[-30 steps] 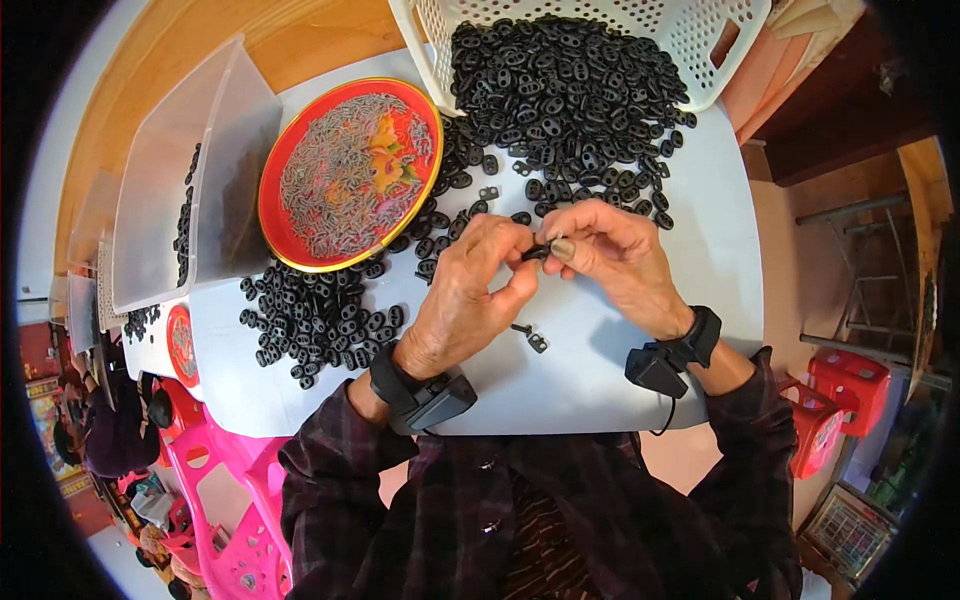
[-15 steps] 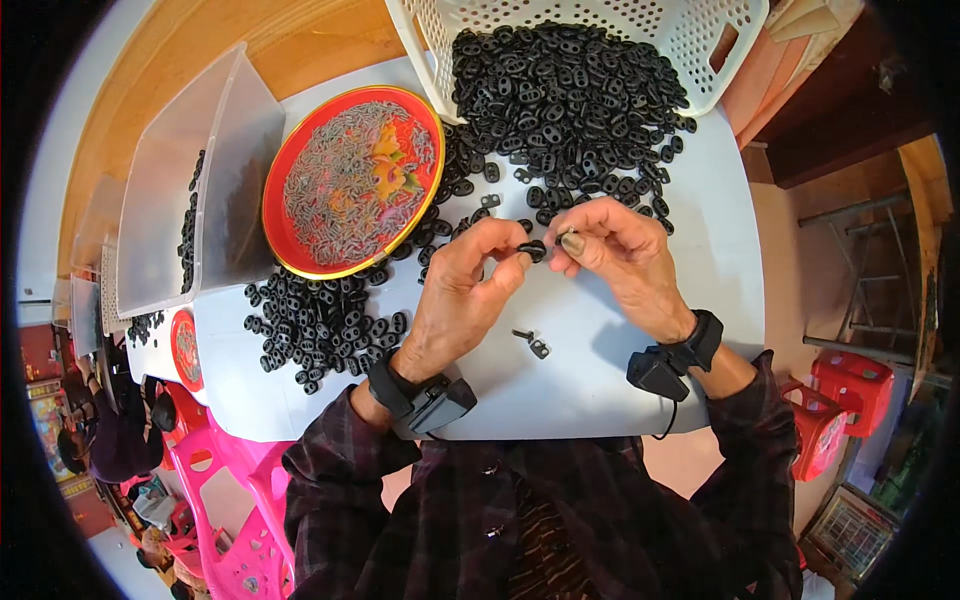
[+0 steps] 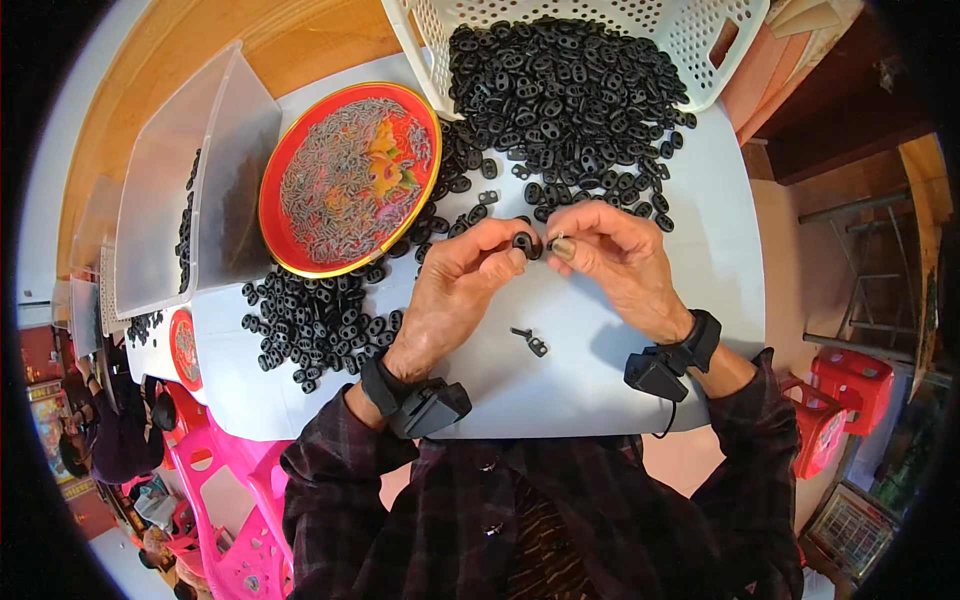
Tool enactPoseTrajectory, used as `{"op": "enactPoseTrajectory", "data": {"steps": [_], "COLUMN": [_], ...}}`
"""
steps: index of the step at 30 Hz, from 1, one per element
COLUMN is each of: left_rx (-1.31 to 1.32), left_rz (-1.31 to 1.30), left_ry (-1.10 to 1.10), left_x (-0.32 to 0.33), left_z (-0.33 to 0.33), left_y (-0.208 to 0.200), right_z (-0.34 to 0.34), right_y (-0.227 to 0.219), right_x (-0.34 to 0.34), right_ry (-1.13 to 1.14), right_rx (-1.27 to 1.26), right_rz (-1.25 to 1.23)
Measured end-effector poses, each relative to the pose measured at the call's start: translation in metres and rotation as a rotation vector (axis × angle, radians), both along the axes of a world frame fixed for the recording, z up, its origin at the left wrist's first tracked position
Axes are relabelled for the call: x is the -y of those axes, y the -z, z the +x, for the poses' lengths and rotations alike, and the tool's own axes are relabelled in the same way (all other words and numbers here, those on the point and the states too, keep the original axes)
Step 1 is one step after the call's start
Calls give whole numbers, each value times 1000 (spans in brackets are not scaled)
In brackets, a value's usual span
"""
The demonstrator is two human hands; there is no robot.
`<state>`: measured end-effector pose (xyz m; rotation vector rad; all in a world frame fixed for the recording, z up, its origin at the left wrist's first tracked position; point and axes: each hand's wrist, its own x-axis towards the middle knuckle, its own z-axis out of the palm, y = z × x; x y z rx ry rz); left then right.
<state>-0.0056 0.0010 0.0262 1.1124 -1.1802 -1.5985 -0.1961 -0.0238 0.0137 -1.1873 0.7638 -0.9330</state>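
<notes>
Above the white table my left hand [image 3: 452, 287] is closed, pinching a black oval plastic cord lock [image 3: 524, 243] between thumb and fingertips, its hole facing up. Close beside it, my right hand [image 3: 622, 265] is closed too, thumb against forefinger, on something tiny with a pale glint that I cannot make out. Below the hands, a loose black cord lock part [image 3: 536, 346] with a stem lies on the table. Up and left, a red round tray [image 3: 272, 215] with a gold rim and flower print holds many small metal springs [image 3: 335, 190].
A white perforated basket [image 3: 738, 50] lies tipped at the back, black cord lock parts [image 3: 560, 90] spilling from it. Another heap of them [image 3: 320, 330] lies below the tray. A clear plastic bin [image 3: 150, 220] stands at left. Pink [image 3: 225, 460] and red stools [image 3: 850, 390] flank the table.
The cord lock in my left hand has turned so its hole shows, and my left thumb has shifted back. Both hands stay close together, the right nearly unmoved.
</notes>
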Motion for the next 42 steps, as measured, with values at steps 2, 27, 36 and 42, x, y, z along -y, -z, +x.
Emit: {"op": "enactPoseTrajectory", "data": {"steps": [2, 27, 36, 42], "left_rx": [8, -121, -189, -38], "left_rz": [-10, 78, 85, 41], "left_ry": [14, 1, 6, 29], "left_x": [1, 2, 3, 3], "left_z": [1, 1, 2, 2], "left_y": [3, 13, 12, 10], "right_z": [0, 5, 4, 5], "right_y": [4, -1, -3, -1], "right_x": [3, -6, -7, -7], "right_ry": [-8, 51, 71, 73], "right_rx": [140, -92, -102, -70], "right_rz": [-122, -113, -132, -112]}}
